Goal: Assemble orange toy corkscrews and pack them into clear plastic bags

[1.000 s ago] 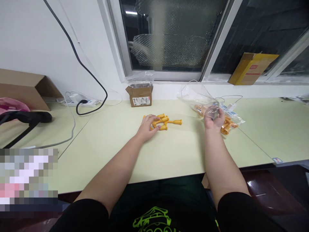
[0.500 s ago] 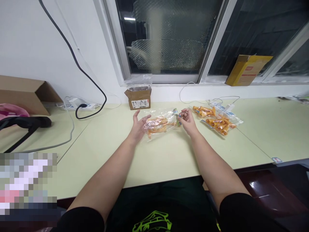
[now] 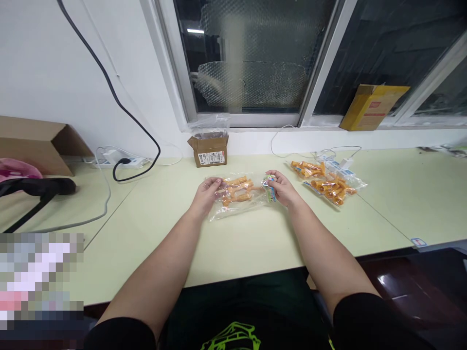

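Observation:
A clear plastic bag (image 3: 239, 192) with several orange tube-shaped pieces inside lies over the pale green table (image 3: 233, 248), between my hands. My left hand (image 3: 207, 193) pinches the bag's left end, thumb on top. My right hand (image 3: 282, 188) grips the opposite end at a small blue and green printed label (image 3: 270, 188). To the right lie two more clear bags of orange pieces, a smaller one behind (image 3: 308, 169) and a larger one in front (image 3: 332, 188).
A small open cardboard box (image 3: 210, 149) stands against the wall below the window. Power strips (image 3: 126, 163) with cables lie at the back left. A black stand (image 3: 44, 187) and large carton (image 3: 32, 143) are at far left. A yellow package (image 3: 374, 107) leans on the window.
My left hand has closed on the bag's left end from spread fingers. The bag now looks flatter, and its label shows more fully by my right hand.

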Tool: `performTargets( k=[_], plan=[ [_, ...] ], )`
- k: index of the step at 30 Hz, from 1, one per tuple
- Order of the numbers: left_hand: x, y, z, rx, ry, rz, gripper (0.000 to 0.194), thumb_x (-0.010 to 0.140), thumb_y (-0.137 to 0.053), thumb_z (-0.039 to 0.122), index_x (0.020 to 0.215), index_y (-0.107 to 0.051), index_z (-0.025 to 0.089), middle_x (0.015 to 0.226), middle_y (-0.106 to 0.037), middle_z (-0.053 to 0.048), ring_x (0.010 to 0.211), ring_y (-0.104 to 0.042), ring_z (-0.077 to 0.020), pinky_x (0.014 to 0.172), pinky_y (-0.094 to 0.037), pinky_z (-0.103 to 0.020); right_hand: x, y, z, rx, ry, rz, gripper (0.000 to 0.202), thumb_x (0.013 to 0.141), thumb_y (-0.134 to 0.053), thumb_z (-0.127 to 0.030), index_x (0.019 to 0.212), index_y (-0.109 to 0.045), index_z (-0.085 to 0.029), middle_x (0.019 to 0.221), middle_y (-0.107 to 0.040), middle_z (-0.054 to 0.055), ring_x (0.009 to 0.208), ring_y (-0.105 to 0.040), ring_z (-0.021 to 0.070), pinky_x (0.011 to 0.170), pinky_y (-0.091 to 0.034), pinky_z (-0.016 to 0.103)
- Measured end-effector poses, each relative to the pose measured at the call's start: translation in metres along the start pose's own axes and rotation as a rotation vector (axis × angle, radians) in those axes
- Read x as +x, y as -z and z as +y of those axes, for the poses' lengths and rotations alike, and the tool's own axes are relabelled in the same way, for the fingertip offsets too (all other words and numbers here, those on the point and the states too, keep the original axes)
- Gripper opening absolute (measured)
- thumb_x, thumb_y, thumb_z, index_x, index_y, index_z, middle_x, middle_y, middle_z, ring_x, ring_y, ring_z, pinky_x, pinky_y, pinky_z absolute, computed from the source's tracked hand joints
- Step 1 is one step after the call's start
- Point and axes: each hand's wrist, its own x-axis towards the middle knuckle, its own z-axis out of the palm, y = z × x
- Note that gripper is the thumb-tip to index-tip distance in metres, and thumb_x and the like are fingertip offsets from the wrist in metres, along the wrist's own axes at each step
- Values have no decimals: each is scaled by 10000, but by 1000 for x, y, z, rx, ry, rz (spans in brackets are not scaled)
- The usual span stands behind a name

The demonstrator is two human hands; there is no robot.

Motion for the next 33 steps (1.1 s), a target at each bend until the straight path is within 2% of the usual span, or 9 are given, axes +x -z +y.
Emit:
performTargets(
  k=[3,6,12,16,18,20,23,27,33],
  plan=[
    [3,4,2,-5,-6,29,453,716,-831,526,917,-651,163,866,-724,-58,853,-722,-192,812,-618,-388,0,3,-4,33,39,33,516,594,-848,-293,1018,-554,-270,656,-598,-96,573,-552,97,575,-438,219],
    [5,8,4,10,17,32,478,722,-818,548,934,-661,150,828,-723,-61,734,-711,-172,714,-608,-344,1,6,-7,38,91,89,497,595,-795,-258,1010,-523,-284,617,-528,-121,534,-487,86,540,-403,206],
    [3,8,7,65,-7,64,451,752,-795,541,947,-687,149,773,-709,-49,544,-615,-115,518,-512,-246,3,10,-6,28,142,205,313,613,-801,-308,863,-621,-253,632,-532,-76,532,-432,92,510,-388,225],
    [4,10,6,95,-56,69,460,726,-819,528,986,-680,176,866,-711,-33,512,-609,-107,471,-493,-243,3,11,-2,-54,76,112,329,660,-859,-438,743,-617,-231,668,-554,-45,573,-476,98,538,-420,235],
    [5,11,5,123,-80,81,445,722,-822,531,939,-670,173,829,-695,-21,490,-596,-100,469,-500,-244,3,11,0,-90,59,72,361,681,-857,-490,759,-612,-238,692,-559,-48,582,-490,99,549,-432,236],
    [6,11,4,172,-89,90,427,739,-807,538,902,-663,170,764,-671,-6,457,-565,-87,454,-494,-235,4,11,2,-103,39,94,378,696,-840,-532,801,-610,-251,701,-565,-56,563,-497,97,550,-442,239],
    [5,11,5,217,-100,117,405,769,-787,534,910,-658,177,722,-647,10,445,-549,-81,427,-476,-216,6,12,5,-93,-23,142,381,708,-813,-560,856,-629,-261,720,-614,-48,566,-564,115,574,-480,258],
    [3,10,7,227,-134,159,391,788,-775,525,924,-648,180,704,-631,16,439,-548,-85,410,-459,-213,7,13,6,-158,-158,58,378,662,-859,-530,795,-677,-226,729,-690,13,639,-659,170,629,-523,288],
    [1,10,10,276,-192,181,389,801,-763,529,917,-651,175,726,-628,10,435,-556,-82,415,-455,-216,4,13,1,-92,-144,26,437,650,-863,-597,720,-667,-214,728,-707,43,652,-655,173,575,-506,273]
  ],
)
